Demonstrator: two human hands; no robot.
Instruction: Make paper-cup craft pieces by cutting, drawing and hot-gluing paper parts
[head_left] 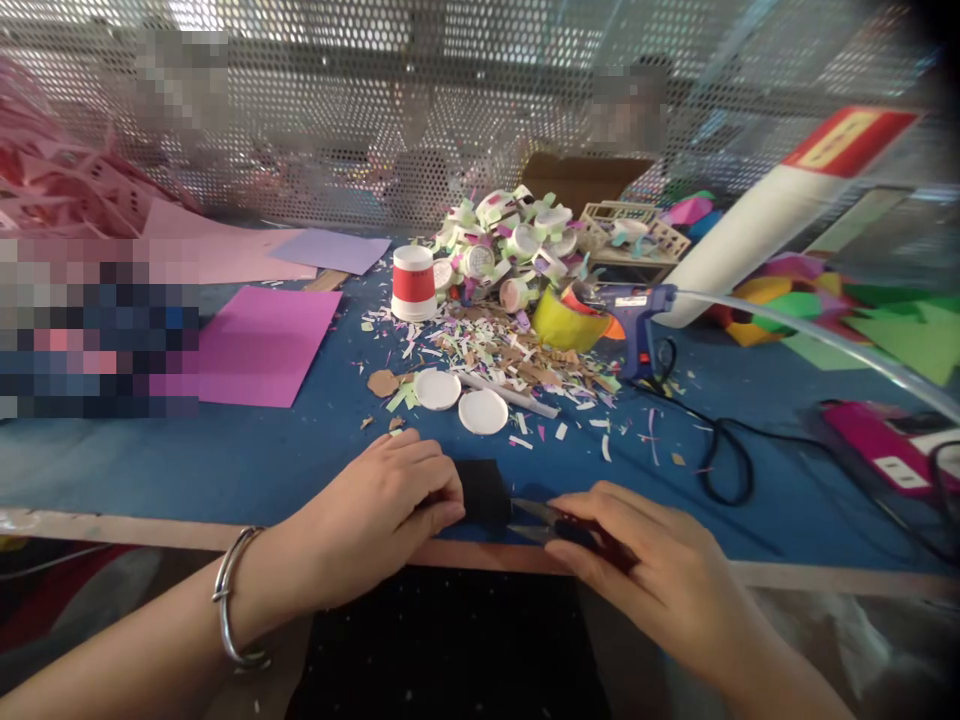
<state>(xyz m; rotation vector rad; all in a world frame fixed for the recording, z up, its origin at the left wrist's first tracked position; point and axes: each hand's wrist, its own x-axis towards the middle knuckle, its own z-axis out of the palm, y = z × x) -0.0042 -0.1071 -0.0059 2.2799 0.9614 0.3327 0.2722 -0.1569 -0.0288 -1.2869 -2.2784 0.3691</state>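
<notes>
A piece of black paper (486, 492) lies near the front edge of the table, its left end gripped by my left hand (401, 490), whose fingers are curled and closed. My right hand (645, 550) is wrapped round the dark handles of a pair of scissors (531, 512). Their blades are parted and point left at the right end of the black paper. Just beyond my hands are two white paper discs, the left disc (437, 389) and the right disc (483, 411). A round brown piece (383, 383) lies beside them.
Paper scraps (517, 350) cover the table's middle, below a heap of cut cups (517, 235). A red-and-white cup (414, 284) stands left of it. A blue glue gun (637, 320) trails a black cord on the right, near a magenta power strip (877, 447). Purple paper (262, 345) lies left.
</notes>
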